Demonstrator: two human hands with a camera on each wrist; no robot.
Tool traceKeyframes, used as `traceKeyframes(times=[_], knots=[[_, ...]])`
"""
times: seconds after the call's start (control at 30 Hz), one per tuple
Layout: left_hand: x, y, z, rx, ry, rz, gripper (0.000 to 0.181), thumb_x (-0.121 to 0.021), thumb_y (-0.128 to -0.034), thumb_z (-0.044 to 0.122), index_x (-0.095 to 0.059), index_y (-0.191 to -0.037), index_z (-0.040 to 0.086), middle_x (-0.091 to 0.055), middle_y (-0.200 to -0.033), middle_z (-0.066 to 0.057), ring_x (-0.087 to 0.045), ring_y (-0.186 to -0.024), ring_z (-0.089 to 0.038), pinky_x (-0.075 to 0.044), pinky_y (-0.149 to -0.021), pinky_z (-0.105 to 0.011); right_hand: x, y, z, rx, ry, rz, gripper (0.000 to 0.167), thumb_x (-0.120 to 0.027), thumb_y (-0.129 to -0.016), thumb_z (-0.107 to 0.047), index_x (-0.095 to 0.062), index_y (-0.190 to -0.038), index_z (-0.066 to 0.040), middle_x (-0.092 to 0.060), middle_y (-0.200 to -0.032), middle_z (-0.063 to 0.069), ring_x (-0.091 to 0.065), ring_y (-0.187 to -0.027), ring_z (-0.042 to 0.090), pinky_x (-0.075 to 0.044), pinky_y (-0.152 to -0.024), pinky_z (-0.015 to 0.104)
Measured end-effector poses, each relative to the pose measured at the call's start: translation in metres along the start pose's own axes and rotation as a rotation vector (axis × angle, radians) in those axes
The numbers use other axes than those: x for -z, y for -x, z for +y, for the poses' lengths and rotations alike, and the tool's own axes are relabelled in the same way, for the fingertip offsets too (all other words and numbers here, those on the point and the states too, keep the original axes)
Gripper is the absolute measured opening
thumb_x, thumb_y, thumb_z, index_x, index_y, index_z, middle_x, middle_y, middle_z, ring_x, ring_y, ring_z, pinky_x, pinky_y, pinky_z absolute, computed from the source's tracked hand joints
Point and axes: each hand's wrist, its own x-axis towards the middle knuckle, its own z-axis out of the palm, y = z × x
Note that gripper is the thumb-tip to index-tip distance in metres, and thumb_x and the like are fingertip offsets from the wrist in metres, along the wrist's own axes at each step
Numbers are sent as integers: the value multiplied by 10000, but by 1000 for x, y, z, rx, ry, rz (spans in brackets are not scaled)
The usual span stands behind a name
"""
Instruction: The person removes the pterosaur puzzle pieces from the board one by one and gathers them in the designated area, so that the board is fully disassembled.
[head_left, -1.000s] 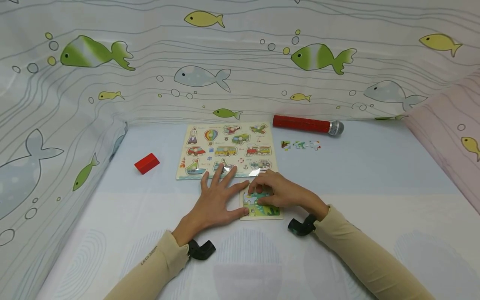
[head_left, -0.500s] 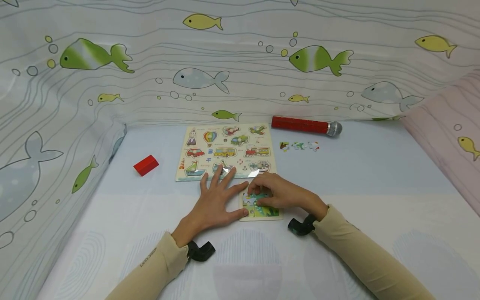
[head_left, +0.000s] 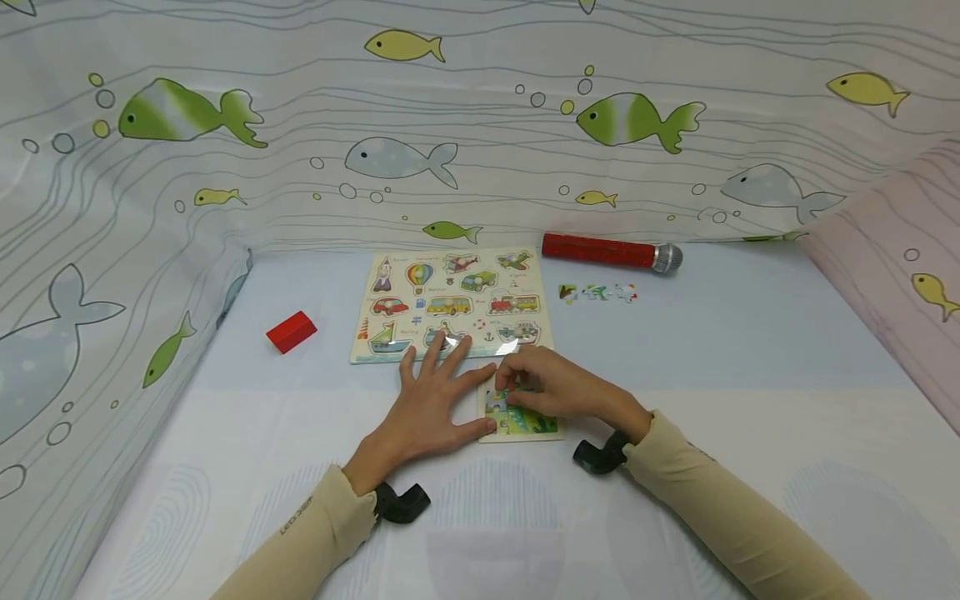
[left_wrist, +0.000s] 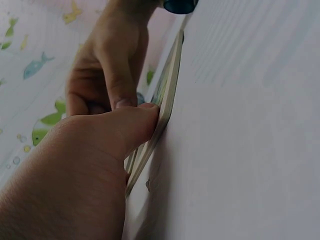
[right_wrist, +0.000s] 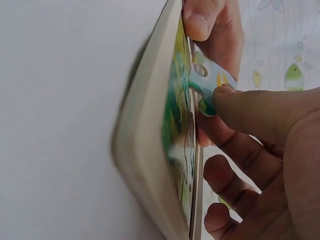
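The small puzzle board (head_left: 521,437), with a green picture, lies flat below the larger board. My left hand (head_left: 429,410) is spread with straight fingers, its thumb on the small board's left edge and other fingertips reaching over the large board's lower edge. Between thumb and index finger, my right hand (head_left: 551,385) pinches a puzzle piece (right_wrist: 220,75); in the right wrist view the piece stands tilted against the board's picture. In the left wrist view, the left thumb rests on the board's edge (left_wrist: 172,82), beside the right hand's fingers.
Behind the hands lies the large vehicle puzzle board (head_left: 480,287). A red microphone (head_left: 600,250) is at the back, with several loose puzzle pieces (head_left: 597,292) in front of it. A red block (head_left: 292,332) sits at the left. Fish-print cloth surrounds the table.
My right thumb and fingertips have shifted slightly left over the small board. The left hand has stayed in place.
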Motion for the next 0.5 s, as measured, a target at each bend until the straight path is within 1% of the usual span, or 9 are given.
traceKeyframes(times=[0.13,0.27,0.37,0.5], knots=[[-1,0,0,4,1,-7,733,-607,-862,694,-505,-1503,354,-245,-1702,-68,-27,-1592,-417,-34,-1146,-752,0,0,0,17,-15,13,103,-721,-934,-77,-679,-990,-152,-635,-929,-40,-565,-880,195,-483,-787,295],[-1,0,-1,3,1,-10,729,-602,-866,696,-497,-1506,366,-238,-1705,-63,-26,-1593,-415,-32,-1147,-749,0,0,1,43,-47,37,95,-720,-936,-77,-681,-995,-141,-668,-958,-29,-560,-866,143,-489,-774,279],[-1,0,-1,1,2,-7,729,-604,-866,695,-497,-1506,364,-240,-1704,-64,-29,-1592,-419,-32,-1145,-750,1,0,3,43,-73,54,97,-711,-941,-73,-683,-1010,-135,-686,-983,-25,-552,-861,113,-493,-771,273],[-1,0,-1,-1,0,-4,726,-603,-868,696,-497,-1506,367,-241,-1704,-63,-27,-1593,-416,-29,-1144,-752,4,1,3,35,-96,83,111,-707,-940,-60,-684,-1028,-123,-694,-989,-14,-561,-852,112,-494,-767,277]])
